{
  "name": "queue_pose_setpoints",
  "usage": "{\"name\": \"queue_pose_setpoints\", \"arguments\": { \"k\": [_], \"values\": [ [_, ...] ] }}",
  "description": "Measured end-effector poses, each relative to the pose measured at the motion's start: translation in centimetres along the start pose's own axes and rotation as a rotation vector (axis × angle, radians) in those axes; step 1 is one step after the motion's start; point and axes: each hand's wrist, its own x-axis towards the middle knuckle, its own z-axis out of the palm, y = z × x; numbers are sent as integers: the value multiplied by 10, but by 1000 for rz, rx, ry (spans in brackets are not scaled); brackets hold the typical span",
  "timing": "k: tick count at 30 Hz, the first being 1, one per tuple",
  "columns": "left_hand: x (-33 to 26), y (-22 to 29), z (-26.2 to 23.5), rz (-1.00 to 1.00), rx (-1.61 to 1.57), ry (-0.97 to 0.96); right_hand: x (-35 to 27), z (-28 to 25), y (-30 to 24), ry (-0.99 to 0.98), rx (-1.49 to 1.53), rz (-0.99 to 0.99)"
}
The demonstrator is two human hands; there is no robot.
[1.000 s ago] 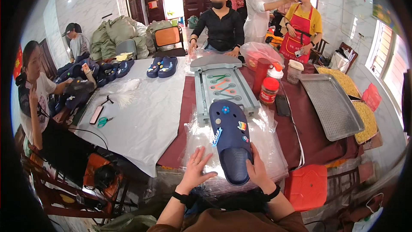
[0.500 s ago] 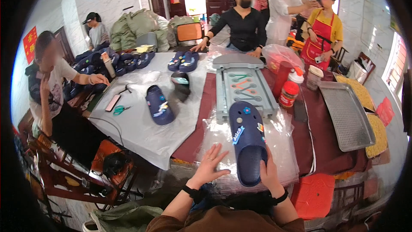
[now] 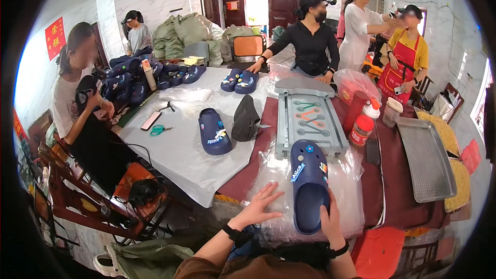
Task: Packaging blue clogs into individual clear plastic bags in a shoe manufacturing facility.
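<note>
A navy clog (image 3: pixel 309 188) with colourful charms on its toe lies in front of me on a stack of clear plastic bags (image 3: pixel 268 230), toe pointing away. My right hand (image 3: pixel 332 221) grips the right rim of its heel opening, thumb on the inside. To the left of the clog, my left hand (image 3: pixel 258 207) is spread over the bags and holds nothing. Beyond the toe stands a grey plastic folding stool (image 3: pixel 305 88), its patterned panel touching or nearly touching the clog. Another decorated navy clog (image 3: pixel 214 132) sits apart on the white sheet.
A dark, peaked object (image 3: pixel 246 119) stands by that clog. Turquoise scissors (image 3: pixel 160 130) and a phone (image 3: pixel 151 120) lie farther left. A co-worker in black touches a clog pair (image 3: pixel 240 81). At right are a red-lidded jar (image 3: pixel 358 133) and a perforated metal tray (image 3: pixel 426 160).
The view has shifted, moving most things rightward. My right thumb now lies inside the clog's opening. The co-worker at left now holds a dark object at chest height. The dark peaked object looks more upright.
</note>
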Motion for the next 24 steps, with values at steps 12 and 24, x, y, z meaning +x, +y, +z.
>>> {"name": "queue_pose_setpoints", "arguments": {
  "k": [12,24],
  "values": [
    [31,52,-17,-110,58,62,-8,-1,2,29,-45,-15],
    [43,18,47,-181,-327,179,-2,1,4,38,21,-37]
  ]
}}
